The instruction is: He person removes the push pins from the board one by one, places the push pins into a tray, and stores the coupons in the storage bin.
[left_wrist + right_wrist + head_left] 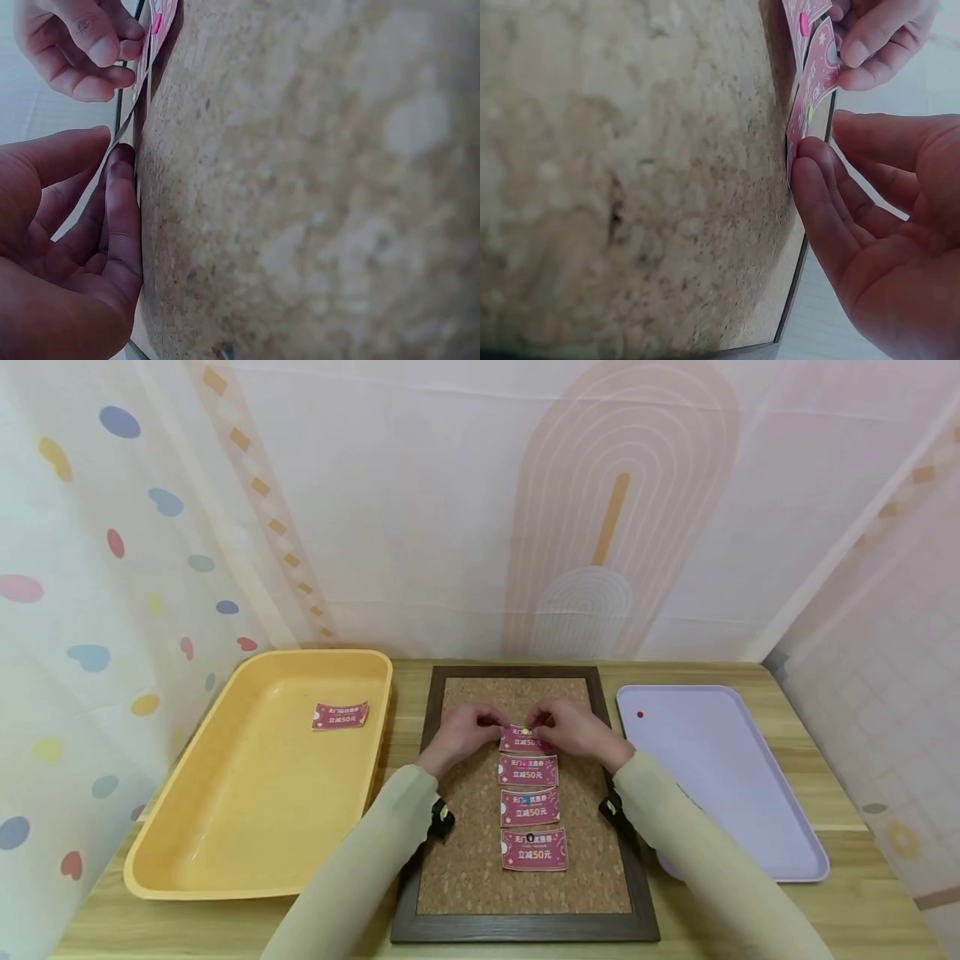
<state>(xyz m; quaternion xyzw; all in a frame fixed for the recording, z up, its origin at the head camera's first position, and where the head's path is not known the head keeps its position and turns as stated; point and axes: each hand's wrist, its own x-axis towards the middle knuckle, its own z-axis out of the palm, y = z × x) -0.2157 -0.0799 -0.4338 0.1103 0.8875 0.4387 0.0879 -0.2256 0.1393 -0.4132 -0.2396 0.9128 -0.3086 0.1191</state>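
A dark-framed corkboard (pixel 465 860) bears a column of pink paper coupons in the head view. The top coupon (pixel 531 743) has a yellow pushpin (pixel 525 732) at its upper middle. My left hand (pixel 463 733) pinches this coupon's left edge between thumb and finger. At its right end, fingertips of my right hand (pixel 577 728) touch the paper; in the right wrist view the thumb stands apart from them. Below lie a coupon (pixel 513 774) with a pink pin (pixel 525 763), one (pixel 536 817) with a blue pin (pixel 526 800), and one (pixel 536 862) with a black pin (pixel 530 838).
On the left stands a yellow tray (pixel 255 793) holding one loose coupon (pixel 340 716). A lilac tray (pixel 720 768) on the right contains a small red pin (pixel 640 715). Both trays and the board rest on a wood-grain table (pixel 862 860), with a patterned curtain (pixel 420 527) behind.
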